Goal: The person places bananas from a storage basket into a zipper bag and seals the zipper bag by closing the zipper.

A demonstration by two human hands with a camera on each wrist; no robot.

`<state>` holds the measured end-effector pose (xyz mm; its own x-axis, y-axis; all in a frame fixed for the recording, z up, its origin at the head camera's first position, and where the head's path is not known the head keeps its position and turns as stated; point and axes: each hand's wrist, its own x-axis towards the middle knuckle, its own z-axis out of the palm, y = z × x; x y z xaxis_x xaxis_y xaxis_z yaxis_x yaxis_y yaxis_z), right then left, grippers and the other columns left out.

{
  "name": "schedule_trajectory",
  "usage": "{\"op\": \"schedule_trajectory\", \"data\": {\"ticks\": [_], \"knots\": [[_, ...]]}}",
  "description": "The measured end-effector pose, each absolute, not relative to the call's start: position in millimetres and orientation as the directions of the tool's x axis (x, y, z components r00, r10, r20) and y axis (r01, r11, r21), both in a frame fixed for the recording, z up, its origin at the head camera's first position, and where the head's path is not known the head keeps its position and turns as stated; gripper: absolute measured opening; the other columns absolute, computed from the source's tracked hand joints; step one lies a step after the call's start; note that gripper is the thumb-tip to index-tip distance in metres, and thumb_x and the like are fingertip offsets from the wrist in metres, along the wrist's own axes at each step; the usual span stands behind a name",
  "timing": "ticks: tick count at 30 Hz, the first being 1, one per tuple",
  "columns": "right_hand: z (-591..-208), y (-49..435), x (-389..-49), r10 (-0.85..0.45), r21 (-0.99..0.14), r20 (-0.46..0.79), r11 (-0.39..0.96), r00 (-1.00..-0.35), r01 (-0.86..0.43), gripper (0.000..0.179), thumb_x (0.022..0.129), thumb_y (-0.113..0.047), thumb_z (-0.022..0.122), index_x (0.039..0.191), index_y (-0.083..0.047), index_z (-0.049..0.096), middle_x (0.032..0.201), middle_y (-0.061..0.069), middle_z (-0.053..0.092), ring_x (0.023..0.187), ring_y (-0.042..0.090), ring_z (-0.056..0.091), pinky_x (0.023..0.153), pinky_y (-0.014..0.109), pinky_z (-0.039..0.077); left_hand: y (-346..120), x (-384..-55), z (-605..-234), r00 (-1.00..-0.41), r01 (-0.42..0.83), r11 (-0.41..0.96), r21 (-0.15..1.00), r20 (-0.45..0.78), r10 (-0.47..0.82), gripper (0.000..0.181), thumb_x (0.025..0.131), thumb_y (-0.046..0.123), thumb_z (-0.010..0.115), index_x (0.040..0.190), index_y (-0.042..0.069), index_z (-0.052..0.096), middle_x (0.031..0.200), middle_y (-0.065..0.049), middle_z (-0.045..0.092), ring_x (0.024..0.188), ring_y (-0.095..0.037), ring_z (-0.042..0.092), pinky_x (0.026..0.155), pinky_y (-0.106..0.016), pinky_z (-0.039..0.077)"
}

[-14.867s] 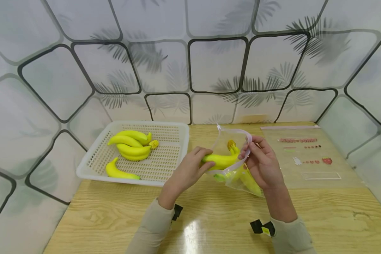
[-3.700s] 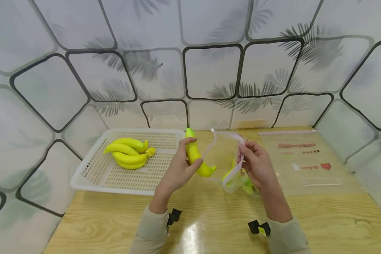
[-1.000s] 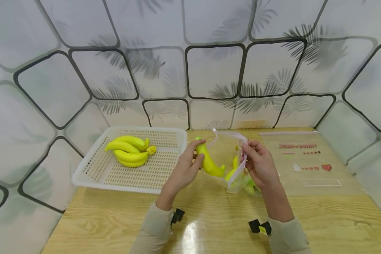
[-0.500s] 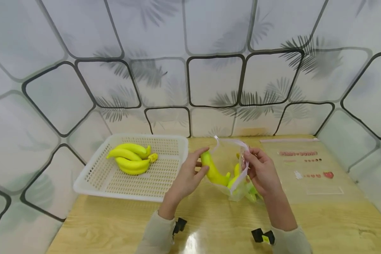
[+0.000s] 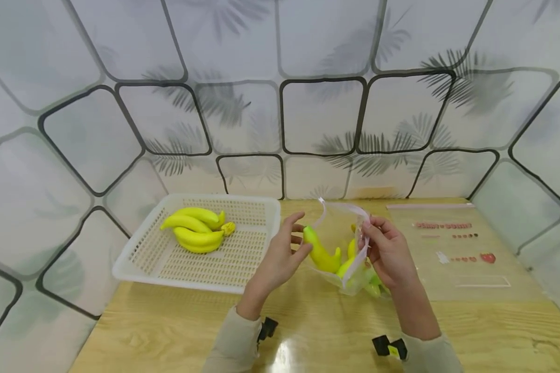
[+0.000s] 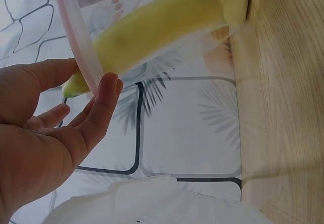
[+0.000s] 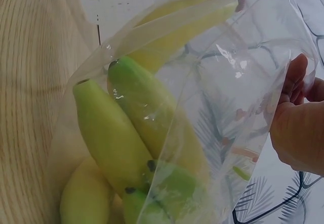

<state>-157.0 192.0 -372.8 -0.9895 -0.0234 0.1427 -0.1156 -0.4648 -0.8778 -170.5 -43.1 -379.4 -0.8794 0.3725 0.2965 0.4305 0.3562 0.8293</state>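
My right hand (image 5: 392, 251) pinches the pink rim of a clear zip bag (image 5: 354, 274), holding its mouth open. Inside lie several yellow bananas with green ends (image 7: 111, 133). One banana (image 5: 322, 252) leans up out of the mouth, its green end at the left side. My left hand (image 5: 282, 254) is right at that end with the index finger lifted off and the thumb beside it. In the left wrist view, the left thumb and index finger (image 6: 55, 73) stand apart around the banana's tip, at the bag's pink rim.
A white perforated basket (image 5: 256, 248) with a bunch of bananas (image 5: 198, 238) stands at the left. A flat clear zip bag with pink print (image 5: 466, 254) lies on the wooden table (image 5: 177, 331) at the right. A patterned wall backs the table.
The single banana once in the basket is gone from it. My left hand has carried a banana right and down into the bag's mouth, and its fingers have loosened. The right hand keeps the rim.
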Motion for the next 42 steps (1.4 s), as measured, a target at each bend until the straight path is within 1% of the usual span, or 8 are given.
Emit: {"op": "schedule_trajectory", "data": {"ticks": [12, 16, 22, 26, 30, 34, 37, 42], "knots": [[-375, 192, -160, -0.027, -0.871, 0.136, -0.480, -0.990, -0.107, 0.004, 0.100, -0.012, 0.059, 0.096, -0.012, 0.059, 0.076, -0.001, 0.061, 0.061, 0.009, 0.059, 0.045, 0.017, 0.045, -37, -173, -382, -0.904, 0.408, 0.416, 0.812, 0.294, 0.312, 0.047, 0.100, 0.013, 0.057, 0.144, 0.006, 0.041, 0.119, -0.018, 0.063, 0.096, -0.027, 0.065, 0.074, -0.034, 0.057], [-371, 190, -161, -0.030, -0.873, 0.130, -0.478, -0.991, -0.100, 0.004, 0.099, -0.014, 0.061, 0.096, -0.012, 0.060, 0.075, -0.001, 0.061, 0.060, 0.009, 0.058, 0.044, 0.017, 0.044, -33, -174, -380, -0.919, 0.389, 0.464, 0.796, 0.299, 0.258, 0.042, 0.100, 0.015, 0.055, 0.139, 0.005, 0.047, 0.111, -0.015, 0.066, 0.089, -0.025, 0.066, 0.068, -0.029, 0.054], [-361, 195, -161, -0.046, -0.903, 0.112, -0.422, -0.993, -0.082, 0.007, 0.103, -0.013, 0.053, 0.097, -0.012, 0.057, 0.076, -0.002, 0.058, 0.063, 0.009, 0.057, 0.048, 0.018, 0.045, -39, -176, -369, -0.931, 0.364, 0.562, 0.743, 0.281, 0.233, 0.028, 0.102, 0.016, 0.056, 0.126, 0.003, 0.058, 0.100, -0.012, 0.070, 0.080, -0.023, 0.067, 0.063, -0.030, 0.054], [-353, 202, -162, -0.047, -0.911, 0.118, -0.402, -0.992, -0.089, 0.007, 0.103, -0.014, 0.054, 0.098, -0.009, 0.056, 0.076, -0.002, 0.059, 0.063, 0.009, 0.058, 0.053, 0.018, 0.048, -41, -179, -359, -0.937, 0.347, 0.626, 0.699, 0.231, 0.261, 0.019, 0.102, 0.017, 0.055, 0.113, 0.005, 0.064, 0.091, -0.008, 0.070, 0.066, -0.016, 0.062, 0.054, -0.027, 0.049], [-345, 206, -163, -0.049, -0.922, 0.112, -0.378, -0.993, -0.085, 0.009, 0.102, -0.015, 0.056, 0.100, -0.006, 0.053, 0.076, -0.002, 0.059, 0.065, 0.010, 0.058, 0.060, 0.020, 0.052, -41, -178, -352, -0.935, 0.328, 0.600, 0.730, 0.160, 0.315, 0.023, 0.105, 0.020, 0.049, 0.112, 0.004, 0.064, 0.084, -0.009, 0.069, 0.055, -0.014, 0.057, 0.046, -0.027, 0.044], [-336, 206, -165, -0.043, -0.938, 0.104, -0.336, -0.994, -0.084, 0.010, 0.102, -0.015, 0.056, 0.099, -0.006, 0.052, 0.077, -0.001, 0.058, 0.066, 0.010, 0.059, 0.062, 0.021, 0.053, -40, -173, -351, -0.938, 0.272, 0.499, 0.823, 0.112, 0.327, 0.032, 0.107, 0.026, 0.046, 0.126, 0.003, 0.056, 0.094, -0.017, 0.068, 0.063, -0.018, 0.063, 0.052, -0.029, 0.052], [-329, 206, -166, -0.027, -0.940, 0.121, -0.325, -0.992, -0.106, 0.008, 0.102, -0.013, 0.054, 0.096, -0.008, 0.053, 0.076, -0.002, 0.058, 0.066, 0.010, 0.059, 0.063, 0.022, 0.054, -35, -171, -351, -0.936, 0.253, 0.418, 0.873, 0.113, 0.333, 0.043, 0.107, 0.029, 0.045, 0.139, 0.002, 0.045, 0.109, -0.019, 0.064, 0.081, -0.025, 0.067, 0.063, -0.033, 0.056], [-317, 209, -168, -0.010, -0.926, 0.139, -0.357, -0.990, -0.126, 0.008, 0.102, -0.008, 0.052, 0.094, -0.009, 0.053, 0.077, -0.001, 0.059, 0.066, 0.010, 0.061, 0.066, 0.023, 0.057, -19, -170, -345, -0.931, 0.266, 0.294, 0.918, 0.166, 0.324, 0.053, 0.106, 0.034, 0.046, 0.150, 0.009, 0.032, 0.129, -0.017, 0.055, 0.109, -0.031, 0.061, 0.083, -0.041, 0.054]]}}
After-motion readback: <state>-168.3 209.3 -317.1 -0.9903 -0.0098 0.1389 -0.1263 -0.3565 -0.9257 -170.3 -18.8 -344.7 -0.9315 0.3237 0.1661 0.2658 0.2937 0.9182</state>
